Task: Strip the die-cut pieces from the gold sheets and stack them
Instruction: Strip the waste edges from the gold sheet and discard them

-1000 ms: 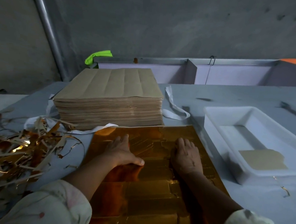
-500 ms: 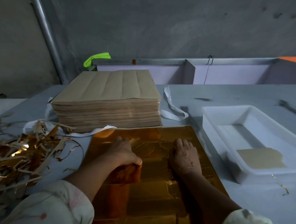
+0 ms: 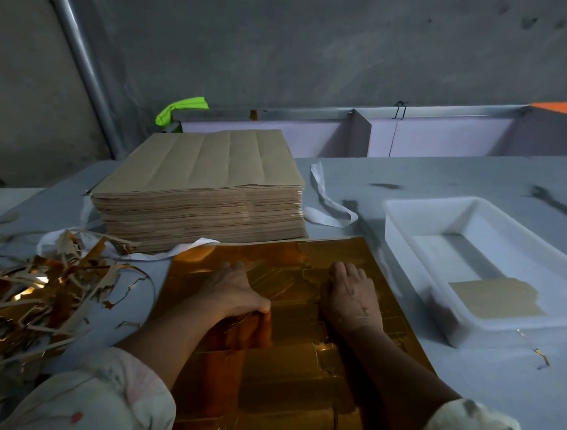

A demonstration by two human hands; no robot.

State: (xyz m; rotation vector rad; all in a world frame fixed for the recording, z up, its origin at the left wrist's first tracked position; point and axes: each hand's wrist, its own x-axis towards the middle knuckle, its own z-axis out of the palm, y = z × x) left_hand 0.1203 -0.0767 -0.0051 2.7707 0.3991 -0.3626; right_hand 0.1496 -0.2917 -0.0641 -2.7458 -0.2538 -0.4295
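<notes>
A: Where is the gold sheet (image 3: 300,373) being kept?

B: It is being laid flat on the grey table (image 3: 474,178), at the near side. Its far edge is reaching the foot of the stack of brown sheets (image 3: 204,191), and die-cut lines are being shown across its face.

A: How is it being handled?

B: It is being pressed down on its right half by the right hand (image 3: 350,297), palm down, with the fingers (image 3: 341,273) straight and close together. The left hand (image 3: 235,291) is being rested on the left half, knuckles up. Its thumb (image 3: 261,307) is being drawn in against a buckled, raised fold of the sheet. Whether that fold is being pinched cannot be told.

A: What is being held in the white tray (image 3: 406,228)?

B: One flat tan die-cut piece (image 3: 497,300) is being kept at its near end. The tray is being stood just to the right of the sheet.

A: And on the left?

B: A loose heap of gold and tan scrap strips (image 3: 25,293) is being left on the table, well apart from the tray. A white strap (image 3: 325,200) is being trailed from under the stack and looped on the table beside it.
</notes>
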